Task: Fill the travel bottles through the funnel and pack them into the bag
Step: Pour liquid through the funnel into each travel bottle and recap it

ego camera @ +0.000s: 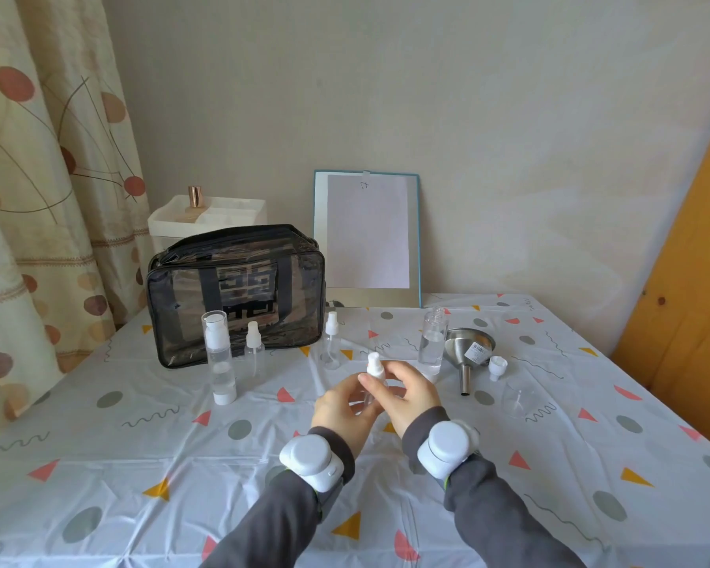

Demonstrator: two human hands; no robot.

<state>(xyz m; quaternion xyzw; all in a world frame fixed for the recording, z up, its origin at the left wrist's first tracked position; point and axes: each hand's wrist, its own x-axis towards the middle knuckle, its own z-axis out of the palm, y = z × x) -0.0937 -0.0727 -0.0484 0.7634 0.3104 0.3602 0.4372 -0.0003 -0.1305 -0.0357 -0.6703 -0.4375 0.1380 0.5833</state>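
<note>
Both my hands hold one small clear spray bottle (373,377) with a white spray top above the table's middle. My left hand (345,407) grips its body from the left, and my right hand (410,393) pinches it near the top. A steel funnel (468,354) lies on its side to the right, beside an uncapped clear bottle (432,342) part-filled with liquid. A tall pump bottle (220,356) and two small spray bottles (253,346) (331,340) stand in front of the clear black-trimmed bag (234,293), whose top looks closed.
A white cap (497,366) and a clear cover (519,397) lie right of the funnel. A board with white paper (367,235) leans on the wall. A white organiser box (206,219) stands behind the bag. The patterned tablecloth (140,465) covers the table; curtain at left.
</note>
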